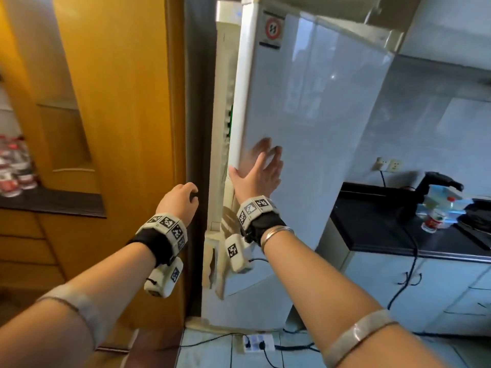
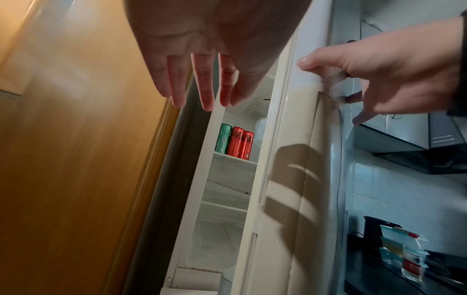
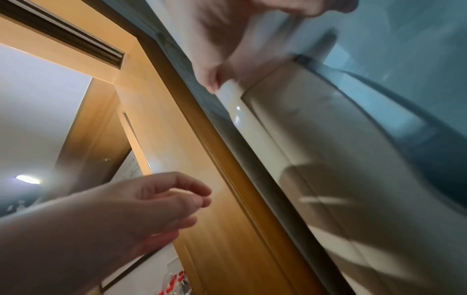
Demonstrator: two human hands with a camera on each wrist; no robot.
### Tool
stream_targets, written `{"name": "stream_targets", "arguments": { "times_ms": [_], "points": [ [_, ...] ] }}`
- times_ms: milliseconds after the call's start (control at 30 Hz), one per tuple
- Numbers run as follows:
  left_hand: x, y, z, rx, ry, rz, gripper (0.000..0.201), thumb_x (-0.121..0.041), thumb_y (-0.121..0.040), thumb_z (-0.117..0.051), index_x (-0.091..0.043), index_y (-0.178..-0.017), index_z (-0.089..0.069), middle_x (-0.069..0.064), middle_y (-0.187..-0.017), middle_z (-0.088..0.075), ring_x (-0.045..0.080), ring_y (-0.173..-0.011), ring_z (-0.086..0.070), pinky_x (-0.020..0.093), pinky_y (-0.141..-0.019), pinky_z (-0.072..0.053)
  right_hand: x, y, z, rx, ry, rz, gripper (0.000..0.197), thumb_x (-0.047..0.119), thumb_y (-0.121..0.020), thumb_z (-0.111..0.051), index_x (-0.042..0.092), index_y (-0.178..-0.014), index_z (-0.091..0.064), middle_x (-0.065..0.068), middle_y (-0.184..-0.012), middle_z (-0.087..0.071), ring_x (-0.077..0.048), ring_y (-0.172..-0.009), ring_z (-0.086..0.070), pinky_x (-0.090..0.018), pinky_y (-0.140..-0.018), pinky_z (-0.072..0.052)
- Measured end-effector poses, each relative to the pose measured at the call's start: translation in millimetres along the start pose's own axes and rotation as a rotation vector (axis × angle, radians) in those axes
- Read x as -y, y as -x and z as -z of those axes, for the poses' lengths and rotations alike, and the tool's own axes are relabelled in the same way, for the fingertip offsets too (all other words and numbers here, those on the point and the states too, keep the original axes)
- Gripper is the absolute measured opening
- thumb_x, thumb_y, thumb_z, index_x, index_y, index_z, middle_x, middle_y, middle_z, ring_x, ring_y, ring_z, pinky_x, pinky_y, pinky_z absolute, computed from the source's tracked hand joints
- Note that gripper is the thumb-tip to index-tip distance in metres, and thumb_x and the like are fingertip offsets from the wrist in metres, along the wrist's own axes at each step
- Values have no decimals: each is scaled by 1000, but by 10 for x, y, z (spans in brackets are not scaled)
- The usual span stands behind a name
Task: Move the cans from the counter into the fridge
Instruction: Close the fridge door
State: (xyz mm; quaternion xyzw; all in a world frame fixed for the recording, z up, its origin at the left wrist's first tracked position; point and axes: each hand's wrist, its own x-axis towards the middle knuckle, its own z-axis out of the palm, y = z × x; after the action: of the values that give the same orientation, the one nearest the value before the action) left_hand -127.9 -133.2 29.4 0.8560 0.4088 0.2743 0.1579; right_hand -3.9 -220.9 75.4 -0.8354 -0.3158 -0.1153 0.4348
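The fridge door (image 1: 318, 128) stands a narrow gap ajar. Through the gap, in the left wrist view, a green can (image 2: 223, 140) and two red cans (image 2: 240, 144) stand side by side on an upper shelf (image 2: 235, 159). My right hand (image 1: 261, 166) lies flat on the door's front near its free edge, fingers spread, thumb (image 2: 307, 60) at the edge. My left hand (image 1: 183, 199) hovers empty beside the gap with loosely curled fingers, touching nothing. From the right wrist the door's edge (image 3: 252, 127) and my left hand (image 3: 156, 203) show; no cans are visible there.
A wooden panel (image 1: 119, 102) flanks the fridge on the left. A dark counter (image 1: 377, 229) at right carries a black kettle (image 1: 430, 187) and a red-labelled bottle (image 1: 434, 219). Packed bottles (image 1: 14, 166) sit on the left counter. A power strip (image 1: 259, 342) lies on the floor.
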Motion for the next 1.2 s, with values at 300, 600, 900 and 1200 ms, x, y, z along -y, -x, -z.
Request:
{"name": "stream_targets", "arguments": {
  "times_ms": [300,600,900,1200],
  "points": [
    [78,-508,-138,-68,-8,56,28,-23,-94,-46,-18,-122,-51,6,-116,-59,21,-100,-59,29,-83,-51,-420,-670,-365,34,94,154,59,37,-95,-39,34,-148,-13,-4,-158,10,-30,-146,6,-61,-114,-7],
    [-74,-973,-366,-94,19,59,29,-22,-94,-50,-18,-122,-51,5,-121,-58,19,-106,-58,23,-81,-47,-494,-1247,-654,3,197,228,68,29,-90,-46,43,-145,-8,4,-158,10,-31,-146,1,-60,-110,-10],
    [-121,-1465,-514,-71,44,15,28,-21,-93,-50,-18,-121,-52,5,-117,-59,18,-100,-59,26,-82,-52,-491,-1781,-880,107,242,175,67,29,-93,-43,42,-146,-4,7,-156,20,-35,-143,14,-66,-110,-5],
    [-182,-1794,-721,-18,37,-12,29,-22,-94,-48,-19,-123,-51,5,-123,-56,20,-104,-59,24,-82,-49,-458,-2007,-1184,121,259,112,81,24,-87,-51,42,-145,2,5,-153,29,-38,-139,26,-70,-105,-17]
  ]
}}
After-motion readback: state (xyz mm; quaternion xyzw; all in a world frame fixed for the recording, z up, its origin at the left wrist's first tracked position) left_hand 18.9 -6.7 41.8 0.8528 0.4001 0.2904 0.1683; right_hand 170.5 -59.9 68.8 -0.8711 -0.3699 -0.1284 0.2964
